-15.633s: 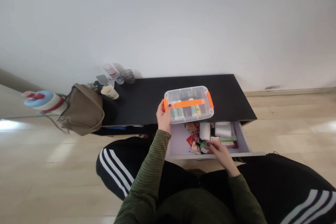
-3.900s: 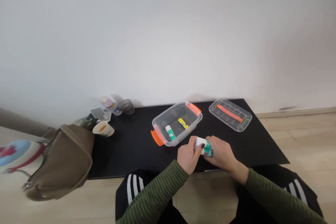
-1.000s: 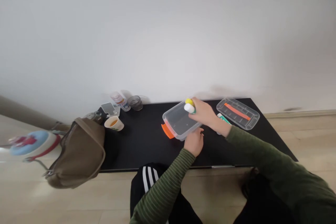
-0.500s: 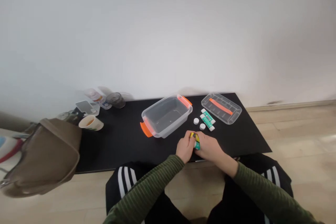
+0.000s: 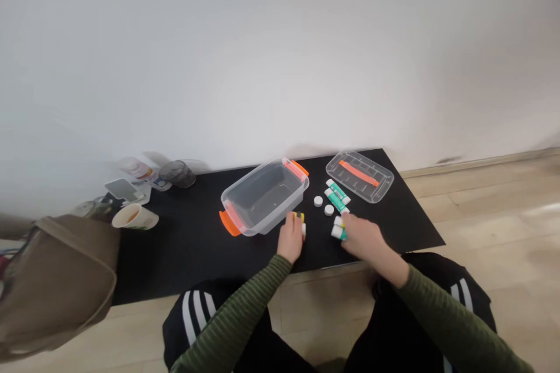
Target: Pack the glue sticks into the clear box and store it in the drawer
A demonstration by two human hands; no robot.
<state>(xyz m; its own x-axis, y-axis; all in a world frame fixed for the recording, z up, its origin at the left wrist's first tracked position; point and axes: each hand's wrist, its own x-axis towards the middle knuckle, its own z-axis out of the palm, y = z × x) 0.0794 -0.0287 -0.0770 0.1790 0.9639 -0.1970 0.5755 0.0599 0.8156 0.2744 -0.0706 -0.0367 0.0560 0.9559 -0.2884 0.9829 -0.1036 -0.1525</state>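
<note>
My left hand point(image 5: 290, 240) is closed on a small yellow thing point(image 5: 299, 217) with a dark spot; its kind is unclear. A small white piece shows beside those fingers. My right hand point(image 5: 362, 239) grips green-and-white glue sticks point(image 5: 338, 233), whose white ends point left; the fingers hide the rest. Above it, more green-and-white glue sticks point(image 5: 336, 200) lie side by side on the black table point(image 5: 196, 245). Two round white caps point(image 5: 318, 201) sit to their left. Left of the caps stands an open clear plastic box point(image 5: 266, 195) with orange latches.
A clear lid point(image 5: 361, 176) with an orange handle lies at the back right. On the left are a paper cup point(image 5: 135, 217) with brownish liquid, a dark glass point(image 5: 177, 173), a bottle point(image 5: 142, 171), a white-framed device point(image 5: 125, 190) and a brown bag point(image 5: 65, 280).
My hands were together around a yellow and green item and have moved apart. The left keeps the yellow thing; the right has gone right, white glue stick ends now showing. The view has shifted slightly.
</note>
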